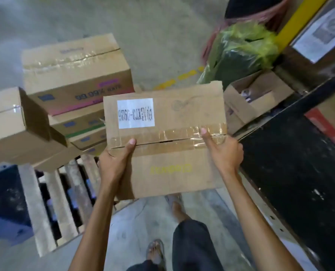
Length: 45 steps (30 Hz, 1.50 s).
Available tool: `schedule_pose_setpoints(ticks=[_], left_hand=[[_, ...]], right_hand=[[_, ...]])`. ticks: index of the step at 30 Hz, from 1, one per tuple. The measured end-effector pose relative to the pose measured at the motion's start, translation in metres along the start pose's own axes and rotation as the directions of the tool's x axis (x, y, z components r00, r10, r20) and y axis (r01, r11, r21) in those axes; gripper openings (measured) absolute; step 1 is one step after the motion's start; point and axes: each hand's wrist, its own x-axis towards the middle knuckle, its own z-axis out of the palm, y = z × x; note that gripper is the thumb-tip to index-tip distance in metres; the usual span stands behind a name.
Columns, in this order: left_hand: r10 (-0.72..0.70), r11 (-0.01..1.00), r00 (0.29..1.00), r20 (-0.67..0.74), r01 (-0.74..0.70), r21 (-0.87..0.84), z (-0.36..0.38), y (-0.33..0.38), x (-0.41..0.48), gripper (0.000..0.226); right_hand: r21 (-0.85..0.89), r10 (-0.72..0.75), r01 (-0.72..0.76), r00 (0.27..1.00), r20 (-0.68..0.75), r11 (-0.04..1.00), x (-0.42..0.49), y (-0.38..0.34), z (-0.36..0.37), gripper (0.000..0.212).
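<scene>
**Q:** Head view: what is the item, and where is it?

**A:** A flat, rectangular cardboard box (pixel 162 137) of matte brown corrugated board. It is held in the air in front of the person, above the concrete floor (pixel 153 36) and just right of the stacked cartons (pixel 74 71). A white paper label (pixel 135 113) sits on its upper face. Glossy, wrinkled clear tape (pixel 182 133) runs along the flap seam.

**Q:** State of the hands?

**A:** The left hand (pixel 113 163) grips the left edge, thumb pressed on top. The right hand (pixel 224 151) grips the right edge, thumb on the tape. The fingers beneath are hidden.

**Q:** Surroundings?

**A:** The taped cartons rest on a slatted wooden pallet (pixel 51 202). A crinkled green plastic bag (pixel 239 49) and a small open carton (pixel 254 98) lie beyond the box, to the right.
</scene>
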Motion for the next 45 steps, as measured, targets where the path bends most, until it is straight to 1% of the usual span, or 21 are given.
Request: schedule_pose_setpoints(ticks=[2, 5, 6, 9, 10, 12, 13, 14, 16, 18, 19, 20, 22, 25, 27, 30, 33, 35, 37, 40, 45], left_hand=[[0.075, 0.997, 0.993, 0.091, -0.077, 0.017, 0.015, 0.051, -0.031, 0.051], [0.153, 0.985, 0.963, 0.223, -0.166, 0.039, 0.051, 0.113, -0.069, 0.068], [0.188, 0.978, 0.940, 0.286, -0.205, 0.032, 0.071, 0.133, -0.089, 0.068], [0.238, 0.960, 0.867, 0.439, -0.277, 0.026, 0.122, 0.168, -0.145, 0.047], [0.262, 0.952, 0.837, 0.480, -0.307, 0.016, 0.141, 0.172, -0.161, 0.050], [0.267, 0.937, 0.786, 0.557, -0.347, 0.041, 0.184, 0.181, -0.203, 0.072], [0.252, 0.929, 0.768, 0.588, -0.362, 0.073, 0.205, 0.180, -0.219, 0.079], [0.249, 0.921, 0.742, 0.622, -0.381, 0.086, 0.224, 0.179, -0.242, 0.080], [0.248, 0.899, 0.666, 0.704, -0.430, 0.089, 0.258, 0.177, -0.288, 0.078], [0.233, 0.849, 0.582, 0.779, -0.512, 0.129, 0.296, 0.173, -0.348, 0.088], [0.229, 0.829, 0.549, 0.804, -0.542, 0.134, 0.314, 0.171, -0.372, 0.091], [0.213, 0.819, 0.527, 0.823, -0.556, 0.144, 0.325, 0.169, -0.389, 0.089], [0.165, 0.792, 0.451, 0.877, -0.590, 0.154, 0.361, 0.165, -0.443, 0.083], [0.156, 0.751, 0.381, 0.911, -0.645, 0.141, 0.413, 0.165, -0.505, 0.087], [0.158, 0.764, 0.348, 0.924, -0.636, 0.108, 0.456, 0.169, -0.543, 0.080], [0.161, 0.786, 0.320, 0.934, -0.613, 0.074, 0.512, 0.190, -0.579, 0.064], [0.149, 0.815, 0.309, 0.939, -0.576, 0.060, 0.580, 0.221, -0.597, 0.071], [0.170, 0.834, 0.303, 0.938, -0.551, 0.027, 0.638, 0.243, -0.600, 0.072], [0.156, 0.860, 0.321, 0.934, -0.509, 0.031, 0.668, 0.269, -0.612, 0.072], [0.173, 0.874, 0.306, 0.936, -0.485, -0.003, 0.708, 0.306, -0.635, 0.047], [0.154, 0.879, 0.301, 0.941, -0.477, 0.008, 0.778, 0.347, -0.649, 0.041]], right_hand=[[0.026, 0.043, -0.040, 0.993, -0.108, 0.999, -0.011, 0.007, -0.071, 0.070], [0.061, 0.164, -0.154, 0.955, -0.246, 0.986, -0.023, 0.024, -0.152, 0.079], [0.086, 0.212, -0.194, 0.928, -0.305, 0.977, -0.028, 0.036, -0.184, 0.079], [0.145, 0.321, -0.287, 0.852, -0.413, 0.947, -0.051, 0.069, -0.261, 0.078], [0.153, 0.350, -0.315, 0.829, -0.437, 0.937, -0.061, 0.083, -0.282, 0.076], [0.183, 0.414, -0.374, 0.764, -0.495, 0.909, -0.086, 0.118, -0.328, 0.074], [0.174, 0.440, -0.412, 0.738, -0.512, 0.894, -0.098, 0.133, -0.348, 0.077], [0.157, 0.470, -0.462, 0.711, -0.523, 0.873, -0.109, 0.151, -0.367, 0.082], [0.115, 0.535, -0.570, 0.657, -0.531, 0.814, -0.133, 0.188, -0.405, 0.095], [0.147, 0.597, -0.641, 0.574, -0.560, 0.753, -0.161, 0.234, -0.447, 0.103], [0.160, 0.624, -0.668, 0.544, -0.560, 0.726, -0.173, 0.253, -0.466, 0.103], [0.147, 0.636, -0.690, 0.536, -0.555, 0.709, -0.181, 0.267, -0.478, 0.103], [0.171, 0.661, -0.715, 0.492, -0.567, 0.678, -0.198, 0.308, -0.515, 0.105], [0.206, 0.697, -0.745, 0.436, -0.569, 0.634, -0.203, 0.365, -0.567, 0.108], [0.229, 0.713, -0.749, 0.420, -0.562, 0.622, -0.193, 0.407, -0.604, 0.101], [0.205, 0.685, -0.730, 0.451, -0.571, 0.652, -0.166, 0.454, -0.652, 0.093], [0.181, 0.658, -0.701, 0.502, -0.561, 0.690, -0.126, 0.493, -0.705, 0.089], [0.164, 0.638, -0.673, 0.554, -0.535, 0.721, -0.090, 0.519, -0.746, 0.086], [0.139, 0.611, -0.650, 0.591, -0.526, 0.747, -0.057, 0.534, -0.777, 0.088], [0.136, 0.593, -0.626, 0.614, -0.522, 0.768, -0.005, 0.552, -0.817, 0.091], [0.217, 0.631, -0.610, 0.625, -0.459, 0.762, 0.076, 0.588, -0.863, 0.099]])
